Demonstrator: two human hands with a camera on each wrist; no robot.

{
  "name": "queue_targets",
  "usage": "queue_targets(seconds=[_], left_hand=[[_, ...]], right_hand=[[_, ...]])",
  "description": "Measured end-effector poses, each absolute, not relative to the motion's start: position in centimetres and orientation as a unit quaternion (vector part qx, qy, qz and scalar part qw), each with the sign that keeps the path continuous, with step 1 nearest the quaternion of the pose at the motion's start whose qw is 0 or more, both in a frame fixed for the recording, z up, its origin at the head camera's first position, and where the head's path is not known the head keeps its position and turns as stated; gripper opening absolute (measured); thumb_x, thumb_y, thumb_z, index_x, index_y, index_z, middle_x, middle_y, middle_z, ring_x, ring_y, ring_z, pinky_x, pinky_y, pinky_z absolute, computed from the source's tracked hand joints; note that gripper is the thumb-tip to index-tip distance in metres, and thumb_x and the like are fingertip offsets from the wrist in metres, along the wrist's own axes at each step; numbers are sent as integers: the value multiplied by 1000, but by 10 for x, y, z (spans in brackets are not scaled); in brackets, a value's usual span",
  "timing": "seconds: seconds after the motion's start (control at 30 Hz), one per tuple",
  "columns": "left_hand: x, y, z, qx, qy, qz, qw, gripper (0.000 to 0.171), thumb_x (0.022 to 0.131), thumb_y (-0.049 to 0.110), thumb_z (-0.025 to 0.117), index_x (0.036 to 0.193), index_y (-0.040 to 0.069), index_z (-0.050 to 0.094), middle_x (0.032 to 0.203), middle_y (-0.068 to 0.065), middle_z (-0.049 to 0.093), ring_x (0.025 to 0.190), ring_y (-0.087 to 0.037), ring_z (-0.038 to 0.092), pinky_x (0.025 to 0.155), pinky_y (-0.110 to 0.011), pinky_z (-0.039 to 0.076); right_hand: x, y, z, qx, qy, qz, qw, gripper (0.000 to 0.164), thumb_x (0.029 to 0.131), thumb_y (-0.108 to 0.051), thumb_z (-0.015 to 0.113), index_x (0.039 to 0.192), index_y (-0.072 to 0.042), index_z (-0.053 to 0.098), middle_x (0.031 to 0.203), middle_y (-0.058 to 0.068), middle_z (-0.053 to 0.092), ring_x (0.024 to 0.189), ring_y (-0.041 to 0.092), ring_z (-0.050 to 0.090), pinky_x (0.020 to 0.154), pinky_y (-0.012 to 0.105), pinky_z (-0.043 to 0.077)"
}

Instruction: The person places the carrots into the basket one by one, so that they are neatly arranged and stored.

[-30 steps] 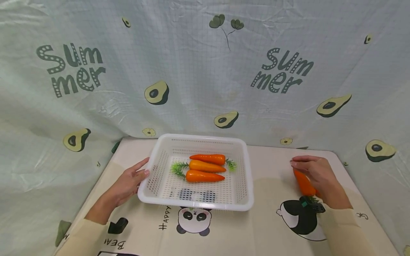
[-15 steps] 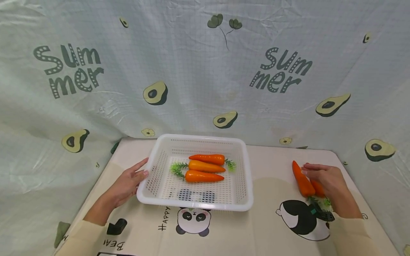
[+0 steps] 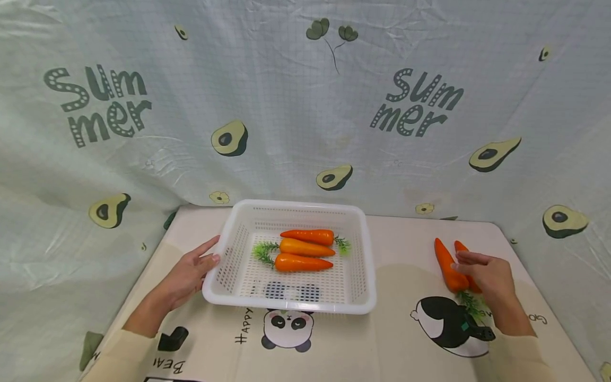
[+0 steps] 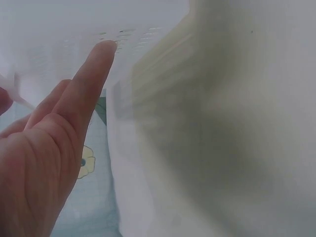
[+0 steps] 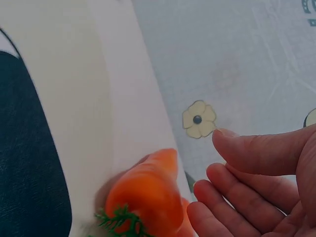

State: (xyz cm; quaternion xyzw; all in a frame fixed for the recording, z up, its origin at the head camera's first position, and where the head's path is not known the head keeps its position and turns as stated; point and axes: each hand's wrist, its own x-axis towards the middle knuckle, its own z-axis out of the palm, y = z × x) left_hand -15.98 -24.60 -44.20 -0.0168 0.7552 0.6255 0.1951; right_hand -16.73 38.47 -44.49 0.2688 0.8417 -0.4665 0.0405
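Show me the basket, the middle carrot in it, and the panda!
Basket (image 3: pixel 288 305): head view, on its near rim.
Middle carrot (image 3: pixel 307 248): head view, on its orange body.
Panda (image 3: pixel 288 331): head view, on its face.

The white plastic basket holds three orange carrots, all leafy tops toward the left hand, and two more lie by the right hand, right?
Not quite: the head view shows the farthest orange carrot in the white plastic basket with its green leafy top toward the right hand. The rest stands.
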Motion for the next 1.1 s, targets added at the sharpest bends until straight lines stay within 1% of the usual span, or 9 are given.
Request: queue_targets(seconds=[0.1, 0.17, 0.23, 0.43, 0.53, 0.63, 0.73, 0.9, 1.1], left_hand=[[-160, -246, -442, -12, 753, 628, 196, 73, 112, 30, 49, 170, 20, 6, 167, -27, 32, 129, -31, 63, 97, -48, 60], [-160, -247, -442, -10, 752, 629, 197, 73, 112, 30, 49, 170, 20, 6, 167, -27, 32, 129, -31, 63, 97, -48, 60], [-160, -247, -442, -10, 752, 629, 197, 73, 111, 30, 49, 170, 21, 5, 167, -27, 32, 130, -31, 63, 97, -48, 60], [-159, -248, -441, -15, 760, 621, 192, 74, 111, 31, 50, 170, 21, 6, 167, -27, 33, 129, -31, 64, 97, -47, 60], [-160, -247, -441, -11, 762, 619, 191, 74, 111, 31, 50, 170, 21, 7, 167, -27, 33, 129, -33, 63, 97, -48, 60], [-160, -247, -441, -11, 763, 618, 190, 73, 111, 31, 51, 170, 21, 8, 167, -27, 33, 129, -35, 63, 97, -49, 60], [-160, -246, -441, -12, 763, 617, 190, 73, 111, 31, 51, 169, 22, 8, 166, -27, 34, 128, -35, 64, 97, -50, 60], [-160, -246, -442, -12, 761, 620, 190, 73, 111, 30, 50, 169, 21, 8, 166, -27, 35, 128, -34, 64, 97, -50, 60], [-160, -247, -440, -14, 758, 623, 193, 73, 111, 31, 50, 170, 21, 7, 166, -27, 34, 128, -32, 64, 96, -49, 60]], right_hand=[[-165, 385, -448, 264, 851, -453, 42, 60, 97, -20, 72, 150, -1, 53, 150, 21, 59, 145, 45, 44, 107, 43, 54], [-164, 386, -450, 261, 856, -445, 43, 60, 97, -20, 72, 151, 0, 52, 152, 25, 55, 144, 47, 44, 93, 31, 60], [-164, 385, -452, 258, 860, -438, 39, 60, 97, -18, 72, 151, 1, 52, 154, 28, 52, 143, 48, 44, 81, 24, 60], [-170, 382, -459, 243, 874, -419, 38, 65, 95, -13, 73, 152, 5, 47, 153, 33, 49, 136, 50, 47, 69, 16, 55], [-171, 381, -461, 228, 886, -402, 45, 70, 94, -14, 75, 154, 6, 43, 153, 35, 47, 133, 51, 47, 82, 28, 61], [-171, 380, -464, 210, 898, -382, 49, 75, 93, -18, 78, 153, 8, 42, 153, 37, 45, 130, 51, 47, 98, 46, 58], [-170, 378, -466, 182, 916, -355, 48, 76, 91, -20, 79, 151, 10, 44, 150, 40, 45, 126, 52, 46, 97, 54, 54], [-169, 369, -469, 150, 943, -295, 25, 73, 87, -21, 81, 145, 11, 51, 141, 42, 53, 117, 53, 49, 90, 59, 49], [-169, 358, -469, 170, 946, -277, -6, 61, 86, -16, 79, 139, 9, 60, 137, 39, 59, 112, 50, 52, 87, 57, 49]])
